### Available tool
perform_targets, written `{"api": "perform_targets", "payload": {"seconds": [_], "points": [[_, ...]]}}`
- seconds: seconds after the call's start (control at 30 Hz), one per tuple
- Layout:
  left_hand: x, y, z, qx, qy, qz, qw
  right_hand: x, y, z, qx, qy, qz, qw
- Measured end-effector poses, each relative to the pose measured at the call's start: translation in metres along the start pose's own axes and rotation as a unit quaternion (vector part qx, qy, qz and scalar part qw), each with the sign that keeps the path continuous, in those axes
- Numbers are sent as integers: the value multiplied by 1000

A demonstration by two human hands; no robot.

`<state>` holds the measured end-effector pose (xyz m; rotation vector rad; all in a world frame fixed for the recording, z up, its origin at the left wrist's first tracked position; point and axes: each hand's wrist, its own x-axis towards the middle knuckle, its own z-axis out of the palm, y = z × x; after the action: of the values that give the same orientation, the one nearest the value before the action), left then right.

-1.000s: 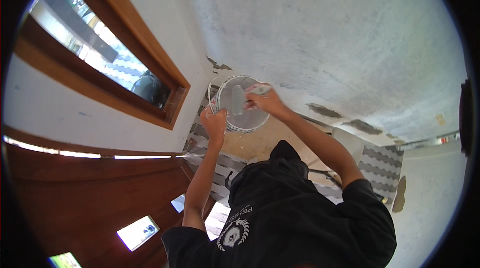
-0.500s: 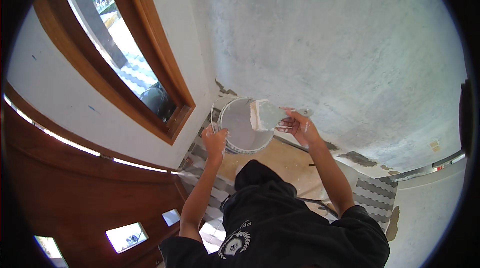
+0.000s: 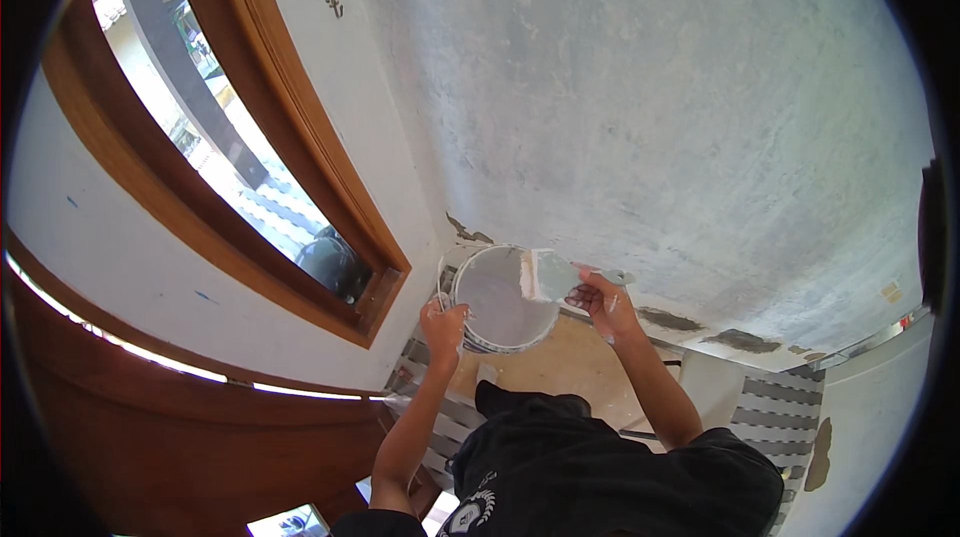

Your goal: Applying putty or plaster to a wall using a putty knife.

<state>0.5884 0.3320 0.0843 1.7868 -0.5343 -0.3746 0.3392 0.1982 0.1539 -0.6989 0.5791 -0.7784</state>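
Note:
My left hand is closed on the left rim of a round white bucket, its thumb over the edge. The bucket's inside looks pale grey, and its thin handle stands at the left side. In my right hand is a wide putty knife, its blade pointing left over the right part of the bucket's opening. White putty coats the blade's far edge. Whitish smears show on the fingers of both hands. Whether the blade touches the rim, I cannot tell.
A patchy grey-white wall rises ahead, with chipped plaster along its foot. At left are a wood-framed window and a brown wooden door. Below lie a tan board and striped floor tiles.
The view has tilted up, so bucket, hands and window sit lower in the picture. Both hands keep their holds, and the putty knife stays over the bucket.

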Motion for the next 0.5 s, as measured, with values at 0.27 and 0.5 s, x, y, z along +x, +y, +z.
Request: {"api": "perform_targets", "payload": {"seconds": [0.27,0.5], "points": [[59,15,8,71,-84,54,993,50,8,19,-77,42,-40,995],[105,-6,10,75,-57,82,992,97,51,20,68,69,12,995]]}}
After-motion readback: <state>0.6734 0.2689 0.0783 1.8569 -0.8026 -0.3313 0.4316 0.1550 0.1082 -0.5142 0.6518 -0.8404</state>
